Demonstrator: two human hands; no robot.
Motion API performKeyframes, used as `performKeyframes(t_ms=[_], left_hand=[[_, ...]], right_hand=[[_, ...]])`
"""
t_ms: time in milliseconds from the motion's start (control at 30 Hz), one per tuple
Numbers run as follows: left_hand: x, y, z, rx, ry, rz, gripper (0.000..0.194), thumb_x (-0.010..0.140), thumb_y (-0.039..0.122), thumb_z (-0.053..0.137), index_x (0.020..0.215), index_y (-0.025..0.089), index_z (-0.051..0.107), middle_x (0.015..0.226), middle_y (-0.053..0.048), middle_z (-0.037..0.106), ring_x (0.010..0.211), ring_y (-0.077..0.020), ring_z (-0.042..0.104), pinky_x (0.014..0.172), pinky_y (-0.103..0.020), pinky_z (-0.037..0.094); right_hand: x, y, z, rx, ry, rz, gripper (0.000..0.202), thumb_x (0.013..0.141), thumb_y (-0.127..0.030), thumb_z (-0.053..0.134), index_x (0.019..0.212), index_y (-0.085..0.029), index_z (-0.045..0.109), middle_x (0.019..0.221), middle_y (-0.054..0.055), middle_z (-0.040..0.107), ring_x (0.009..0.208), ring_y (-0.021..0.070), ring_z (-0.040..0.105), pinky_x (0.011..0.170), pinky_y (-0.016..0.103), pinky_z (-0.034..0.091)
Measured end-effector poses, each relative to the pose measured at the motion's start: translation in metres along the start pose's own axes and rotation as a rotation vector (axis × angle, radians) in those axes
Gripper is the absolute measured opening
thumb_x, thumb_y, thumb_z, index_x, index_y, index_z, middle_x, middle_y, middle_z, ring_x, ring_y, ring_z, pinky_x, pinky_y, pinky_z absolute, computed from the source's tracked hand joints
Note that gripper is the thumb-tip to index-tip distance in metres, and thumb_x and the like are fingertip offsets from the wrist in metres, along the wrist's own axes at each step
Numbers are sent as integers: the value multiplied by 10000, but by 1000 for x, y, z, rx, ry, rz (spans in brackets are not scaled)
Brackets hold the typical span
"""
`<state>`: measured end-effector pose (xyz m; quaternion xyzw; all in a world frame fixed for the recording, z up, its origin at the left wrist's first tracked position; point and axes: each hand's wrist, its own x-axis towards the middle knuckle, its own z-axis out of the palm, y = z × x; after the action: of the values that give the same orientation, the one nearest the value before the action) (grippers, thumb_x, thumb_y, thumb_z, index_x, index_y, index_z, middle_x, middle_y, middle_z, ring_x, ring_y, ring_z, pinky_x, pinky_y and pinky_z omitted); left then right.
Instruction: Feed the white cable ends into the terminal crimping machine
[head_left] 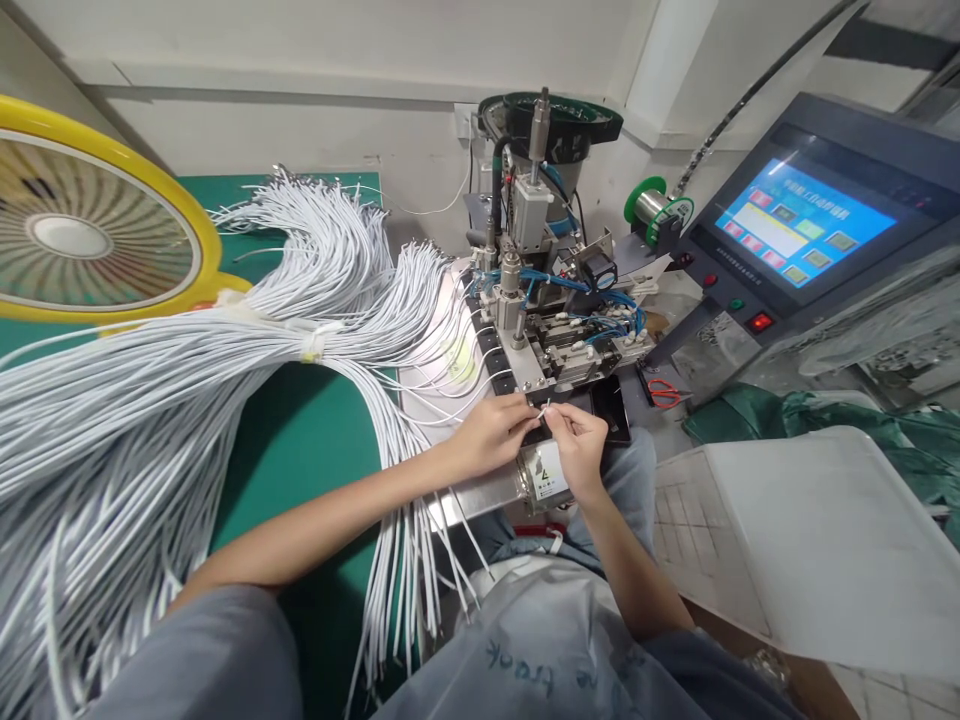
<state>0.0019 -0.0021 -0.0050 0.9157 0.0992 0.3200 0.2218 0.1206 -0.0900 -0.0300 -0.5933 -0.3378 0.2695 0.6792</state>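
Cable (544,410), thin and white, sits at the fingertips of both hands, just in front of the terminal machine (517,300) and above the labelled silver box (546,470). The left hand (491,432) has its fingers closed in a pinch on one side; the right hand (581,440) pinches from the other, thumb and forefinger together. Which hand bears more of the grip, I cannot tell.

The cable looks very light and flexible, likely springy along its jacket and more delicate at its fine tip. A pinch on the jacket close behind the end seems the best hold, since farther back it would probably bend and wander.

The short visible stretch runs roughly crosswise between the hands, its long axis slightly slanted, with a small tip pointing up towards the machine. The rest is hidden by the fingers. To the left, a thick bundle of white cables (112,400) lies across the green surface (300,440).
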Motion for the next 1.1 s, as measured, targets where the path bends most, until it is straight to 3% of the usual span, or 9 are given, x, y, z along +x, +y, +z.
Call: performKeyframes(t_ms=[133, 200, 400, 500, 567, 700, 767, 967, 1100], left_hand=[[5, -3, -7, -28, -102, 83, 256, 896, 151, 391, 833, 98, 634, 689, -43, 550, 621, -112, 511, 559, -203, 408], [6, -3, -8, -28, -112, 82, 257, 892, 146, 394, 809, 103, 633, 686, -44, 555, 624, -114, 516, 555, -203, 409], [-2, 2, 4, -43, 21, -61, 200, 868, 173, 467, 734, 130, 610, 626, -9, 551, 561, -91, 505, 531, -195, 404], [-4, -2, 5, 48, -6, -30, 203, 875, 160, 437, 770, 124, 607, 651, -15, 538, 567, -93, 504, 522, -195, 404], [-4, -6, 2, 189, -76, 60, 221, 862, 111, 392, 800, 112, 604, 683, -37, 538, 588, -110, 507, 521, -210, 407], [0, -11, -5, 373, -205, 203, 257, 788, 28, 369, 855, 95, 608, 747, -65, 566, 636, -136, 523, 533, -230, 409], [0, -9, -3, 313, -196, 143, 249, 790, 39, 378, 824, 104, 616, 728, -54, 568, 604, -122, 512, 515, -218, 393], [-7, 0, 14, -73, -19, -117, 191, 863, 147, 479, 772, 124, 646, 634, -7, 569, 574, -86, 523, 538, -183, 405], [-9, 0, 17, -20, -91, -104, 224, 898, 180, 432, 915, 113, 645, 730, -38, 577, 653, -113, 564, 598, -209, 456]], right_hand=[[15, -9, -17, 13, -248, 69, 175, 672, -326, 664, 640, -154, 669, 544, -4, 552, 465, 87, 411, 469, 241, 349], [19, -9, -22, 4, -303, 75, 177, 655, -326, 677, 624, -152, 668, 548, -3, 554, 463, 82, 397, 464, 238, 337], [4, 6, -3, 50, -69, 64, 233, 709, -372, 630, 709, -144, 681, 508, -32, 439, 440, 68, 292, 425, 230, 254], [0, 4, 1, -80, -3, -15, 218, 737, -347, 595, 687, -146, 663, 511, -35, 401, 470, 84, 310, 460, 243, 283], [4, -3, -4, -233, -50, -78, 220, 735, -322, 581, 604, -151, 623, 484, -51, 333, 473, 85, 295, 473, 246, 285], [16, -11, -19, -374, -301, -73, 253, 732, -283, 549, 513, -157, 540, 464, -66, 254, 449, 72, 248, 450, 237, 233], [17, -11, -22, -343, -317, -96, 257, 743, -274, 543, 514, -158, 538, 475, -62, 263, 456, 75, 262, 456, 239, 240], [2, -1, -8, -242, -64, -186, 258, 782, -285, 547, 561, -160, 587, 486, -52, 291, 488, 96, 312, 483, 249, 284], [5, 8, -13, -255, -71, -104, 247, 764, -335, 559, 607, -157, 629, 493, -32, 416, 485, 102, 372, 486, 250, 328]])
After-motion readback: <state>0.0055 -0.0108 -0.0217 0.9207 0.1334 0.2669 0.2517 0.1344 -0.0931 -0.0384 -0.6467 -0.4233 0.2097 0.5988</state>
